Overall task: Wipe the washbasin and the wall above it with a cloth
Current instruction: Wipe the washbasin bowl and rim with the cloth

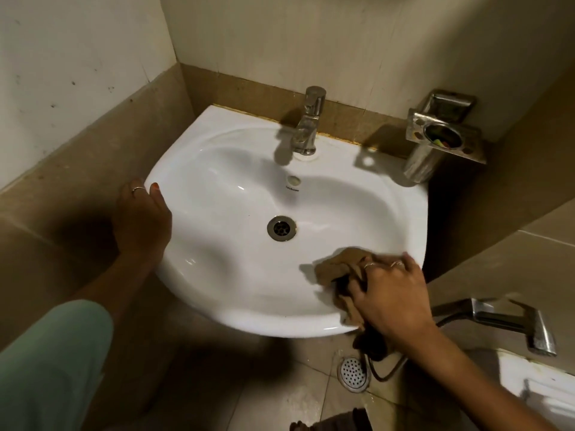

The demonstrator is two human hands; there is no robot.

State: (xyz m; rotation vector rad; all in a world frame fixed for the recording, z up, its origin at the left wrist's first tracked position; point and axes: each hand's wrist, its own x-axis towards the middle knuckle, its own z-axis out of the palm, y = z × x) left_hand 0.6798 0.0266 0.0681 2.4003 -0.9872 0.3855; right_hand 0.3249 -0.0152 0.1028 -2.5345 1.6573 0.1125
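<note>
A white ceramic washbasin (236, 169) is fixed to the back wall (342, 48), which is cream above a brown tile band. A chrome tap (306, 126) stands at its back rim and a metal drain (281, 228) sits in the bowl. My right hand (392, 293) presses a brown cloth (339, 262) against the basin's front right rim; part of the cloth hangs over the edge. My left hand (141, 219) grips the basin's left rim, thumb on top.
A steel toothbrush holder (441, 138) is mounted on the wall right of the tap. A chrome hand sprayer (510, 321) with its hose hangs low at the right. A round floor drain (353, 373) lies below the basin. The left side wall (77, 73) stands close.
</note>
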